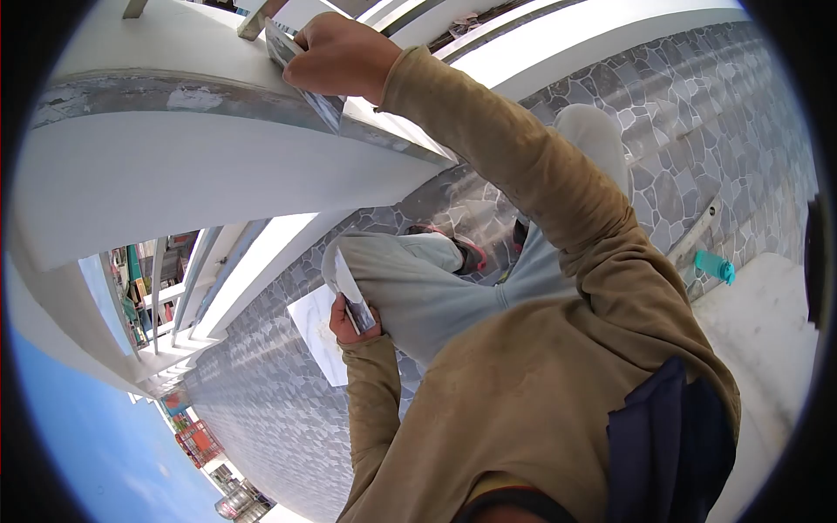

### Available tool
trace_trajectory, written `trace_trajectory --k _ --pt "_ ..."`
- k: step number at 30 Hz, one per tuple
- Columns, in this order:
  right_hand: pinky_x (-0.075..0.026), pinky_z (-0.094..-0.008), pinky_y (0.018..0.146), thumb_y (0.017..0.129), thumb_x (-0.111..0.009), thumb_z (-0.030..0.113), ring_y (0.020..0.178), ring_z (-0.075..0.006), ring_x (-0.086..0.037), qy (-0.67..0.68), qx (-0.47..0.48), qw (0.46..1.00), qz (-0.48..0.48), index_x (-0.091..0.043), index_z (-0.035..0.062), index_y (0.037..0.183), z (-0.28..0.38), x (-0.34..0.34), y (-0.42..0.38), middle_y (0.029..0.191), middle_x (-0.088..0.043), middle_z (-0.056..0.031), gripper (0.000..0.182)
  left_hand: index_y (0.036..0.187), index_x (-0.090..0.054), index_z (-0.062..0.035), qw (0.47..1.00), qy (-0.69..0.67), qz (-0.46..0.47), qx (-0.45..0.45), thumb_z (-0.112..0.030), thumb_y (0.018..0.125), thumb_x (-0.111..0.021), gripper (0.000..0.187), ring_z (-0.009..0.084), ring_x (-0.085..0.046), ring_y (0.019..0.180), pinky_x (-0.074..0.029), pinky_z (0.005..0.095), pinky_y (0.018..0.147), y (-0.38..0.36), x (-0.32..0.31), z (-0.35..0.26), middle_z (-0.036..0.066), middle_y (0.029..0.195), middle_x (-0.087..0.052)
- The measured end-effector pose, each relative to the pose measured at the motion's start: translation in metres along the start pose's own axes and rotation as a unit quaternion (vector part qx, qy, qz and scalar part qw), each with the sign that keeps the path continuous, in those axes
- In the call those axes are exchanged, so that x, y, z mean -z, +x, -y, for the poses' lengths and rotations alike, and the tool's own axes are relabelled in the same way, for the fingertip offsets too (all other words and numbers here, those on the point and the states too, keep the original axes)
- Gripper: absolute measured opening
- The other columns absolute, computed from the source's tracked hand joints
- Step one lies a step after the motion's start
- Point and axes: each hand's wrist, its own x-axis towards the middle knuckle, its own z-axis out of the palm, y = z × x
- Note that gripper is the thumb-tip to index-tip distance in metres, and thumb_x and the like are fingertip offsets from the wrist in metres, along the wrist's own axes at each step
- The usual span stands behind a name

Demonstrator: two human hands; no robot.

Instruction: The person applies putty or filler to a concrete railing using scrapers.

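My right hand is closed around a flat metal trowel, whose shiny blade lies along the edge of a white ledge. A rough grey strip with patchy white filler runs along that ledge. Lower down, beside my bent knee, my left hand grips a second flat metal blade, a putty knife with a pale face. Below this hand, a white marbled sheet lies over the floor, partly hidden by the hand and sleeve.
Grey stone-patterned paving surrounds my legs. To the right are a turquoise bottle and a long pale bar with a round hole near its end. White railings stand on the left, with buildings beyond.
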Motion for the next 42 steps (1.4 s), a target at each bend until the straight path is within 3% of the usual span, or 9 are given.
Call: trace_trajectory --k 2,6,7,9,12,28,31,37,42 --pt "-0.048 -0.0355 0.065 0.065 -0.052 0.014 0.071 -0.0283 -0.062 0.048 -0.017 0.998 0.021 -0.061 -0.0109 0.083 0.026 0.01 -0.002 0.08 -0.062 -0.0206 0.032 0.089 -0.053 0.004 1.0 0.005 -0.005 -0.005 -0.018 0.091 -0.04 0.025 0.0119 -0.034 0.043 -0.025 0.0242 0.032 0.0 0.0 0.0 0.006 0.065 -0.049" --pt "-0.05 -0.0332 0.066 0.068 -0.051 0.011 0.073 -0.0238 -0.063 0.14 0.087 0.985 -0.058 -0.062 -0.0104 0.086 0.022 0.026 -0.008 0.08 -0.063 -0.0193 0.03 0.09 -0.053 0.0048 1.0 0.004 0.009 -0.01 -0.018 0.091 -0.041 0.026 0.0114 -0.034 0.043 -0.024 0.024 0.031 0.0 0.006 0.001 0.006 0.064 -0.049" --pt "-0.055 -0.0418 0.067 0.08 -0.057 0.024 0.066 -0.0291 -0.065 0.234 0.163 0.934 0.215 -0.063 0.0015 0.085 -0.002 0.073 0.007 0.08 -0.068 -0.0134 0.024 0.09 -0.053 0.005 1.0 0.006 0.004 -0.012 -0.018 0.091 -0.041 0.026 0.0113 -0.034 0.043 -0.023 0.0239 0.031 -0.002 0.004 0.001 0.006 0.064 -0.049" --pt "-0.05 -0.0331 0.065 0.07 -0.052 0.011 0.069 -0.0223 -0.063 0.029 0.062 0.996 -0.055 -0.063 -0.0095 0.087 -0.01 0.041 -0.016 0.073 -0.063 -0.0174 0.029 0.091 -0.053 0.0048 1.0 0.011 -0.015 -0.019 -0.017 0.091 -0.041 0.025 0.0114 -0.034 0.044 -0.023 0.0239 0.031 -0.006 -0.003 -0.001 0.006 0.065 -0.049" --pt "-0.044 -0.032 0.049 0.078 -0.056 0.012 0.045 -0.0181 -0.051 -0.05 0.105 0.989 -0.09 -0.062 -0.0102 0.084 -0.087 0.01 -0.001 0.057 -0.058 -0.0126 0.024 0.091 -0.053 0.0047 1.0 -0.004 -0.003 -0.015 -0.016 0.091 -0.04 0.024 0.0116 -0.035 0.044 -0.024 0.0236 0.031 0.0 0.01 -0.001 0.007 0.065 -0.05" --pt "-0.05 -0.0376 0.069 0.073 -0.055 0.006 0.067 -0.0312 -0.061 -0.02 0.281 0.935 -0.216 -0.064 0.0008 0.103 -0.062 -0.054 -0.03 0.078 -0.062 -0.023 0.032 0.094 -0.053 0.0055 0.999 -0.022 0.033 -0.004 -0.016 0.09 -0.041 0.025 0.0129 -0.037 0.045 -0.029 0.0233 0.033 0.002 0.006 -0.001 0.01 0.07 -0.054" --pt "-0.05 -0.0387 0.065 0.074 -0.053 0.005 0.062 -0.0311 -0.062 0.005 0.276 0.949 -0.15 -0.065 -0.0001 0.101 -0.059 -0.026 -0.052 0.073 -0.063 -0.0214 0.03 0.095 -0.052 0.0052 1.0 -0.005 0.014 0.008 -0.017 0.091 -0.04 0.026 0.0129 -0.038 0.047 -0.03 0.0234 0.033 0.005 0.002 -0.001 0.009 0.07 -0.053" --pt "-0.05 -0.0388 0.065 0.071 -0.053 0.014 0.061 -0.0339 -0.062 -0.09 -0.082 0.992 -0.011 -0.063 -0.0075 0.089 -0.094 0.0 0.006 0.07 -0.063 -0.0217 0.03 0.098 -0.052 0.0034 0.998 -0.027 0.043 0.023 -0.019 0.091 -0.039 0.026 0.0128 -0.04 0.048 -0.031 0.024 0.034 0.011 0.014 -0.002 0.009 0.071 -0.053" --pt "-0.047 -0.0356 0.056 0.069 -0.053 0.017 0.058 -0.0278 -0.059 -0.09 -0.011 0.996 0.022 -0.059 -0.01 0.074 -0.089 -0.011 0.038 0.065 -0.059 -0.021 0.028 0.096 -0.053 0.0027 0.999 -0.032 0.011 0.004 -0.019 0.091 -0.04 0.026 0.0128 -0.039 0.047 -0.029 0.0237 0.033 0.005 0.01 0.0 0.008 0.07 -0.053"
